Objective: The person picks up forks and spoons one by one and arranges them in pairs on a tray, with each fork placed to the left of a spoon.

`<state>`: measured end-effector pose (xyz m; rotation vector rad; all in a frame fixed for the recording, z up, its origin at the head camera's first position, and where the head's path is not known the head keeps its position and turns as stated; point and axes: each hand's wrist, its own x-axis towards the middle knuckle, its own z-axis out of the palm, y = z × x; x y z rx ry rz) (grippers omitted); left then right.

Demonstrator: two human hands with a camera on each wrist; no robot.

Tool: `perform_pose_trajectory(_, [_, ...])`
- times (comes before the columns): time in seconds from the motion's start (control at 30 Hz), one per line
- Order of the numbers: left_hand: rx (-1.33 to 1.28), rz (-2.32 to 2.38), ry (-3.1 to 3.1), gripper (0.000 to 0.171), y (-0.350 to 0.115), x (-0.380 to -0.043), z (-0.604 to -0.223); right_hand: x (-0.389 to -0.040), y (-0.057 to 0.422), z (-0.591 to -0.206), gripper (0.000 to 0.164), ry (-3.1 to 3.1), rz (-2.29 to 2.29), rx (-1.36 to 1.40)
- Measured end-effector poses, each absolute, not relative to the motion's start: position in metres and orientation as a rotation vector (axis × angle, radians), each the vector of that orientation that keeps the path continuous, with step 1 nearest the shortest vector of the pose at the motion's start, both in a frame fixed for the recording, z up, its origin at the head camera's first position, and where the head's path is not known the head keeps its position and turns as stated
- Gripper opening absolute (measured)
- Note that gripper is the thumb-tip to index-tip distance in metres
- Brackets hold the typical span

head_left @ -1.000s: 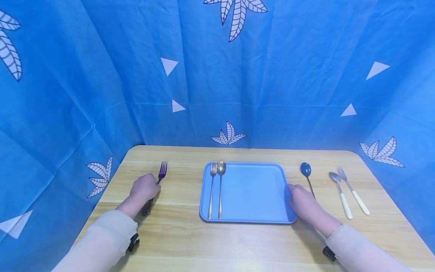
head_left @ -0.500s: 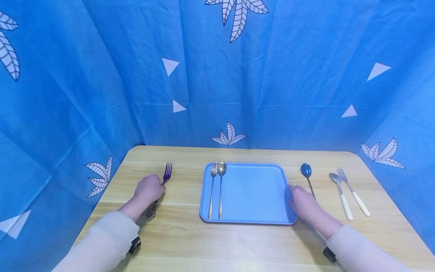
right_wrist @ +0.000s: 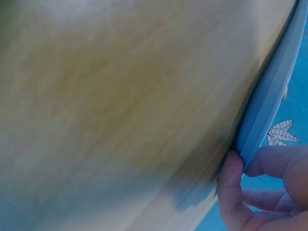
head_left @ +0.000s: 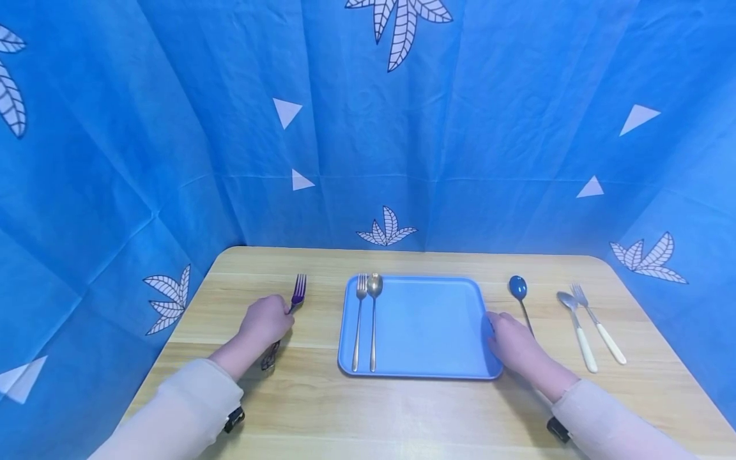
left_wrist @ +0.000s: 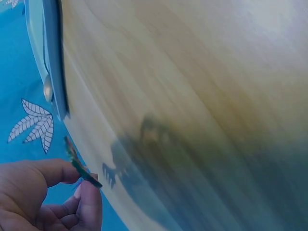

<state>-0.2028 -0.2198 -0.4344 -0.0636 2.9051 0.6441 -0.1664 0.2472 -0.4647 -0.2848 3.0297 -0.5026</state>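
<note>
Precariously enough, the left hand [head_left: 269, 317] pinches the purple fork [head_left: 298, 292] between thumb and finger near its middle, so the likeliest mishap, I judge, is the thin handle pivoting or slipping in that small grip. The fork is left of the blue tray [head_left: 428, 326], apart from it, and its separate shadow suggests that it is raised over the wooden table [head_left: 310, 409]. If carried rightward too low, it could catch the tray's left rim or nudge the silver fork [head_left: 360, 297] and silver spoon [head_left: 374, 285] lying along that side. The right hand [head_left: 510, 340] grips the tray's right edge, thumb against finger; a pull there might skew the tray, and its forearm, crossing above the blue spoon [head_left: 518, 287], could knock that handle, though I cannot tell whether they touch. As for direction, the purple fork's tines point away from the person and slightly right, its patterned handle end back and left; the long axis thus slants a little against the nearly straight pair on the tray.
</note>
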Motion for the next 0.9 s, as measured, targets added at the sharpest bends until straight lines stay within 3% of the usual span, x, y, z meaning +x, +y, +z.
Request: perform_pose_trajectory(0.9, [0.038, 0.657, 2.943, 0.039, -0.179, -0.198, -0.427, -0.165, 0.246, -0.462, 0.046, 3.014, -0.519, -0.280])
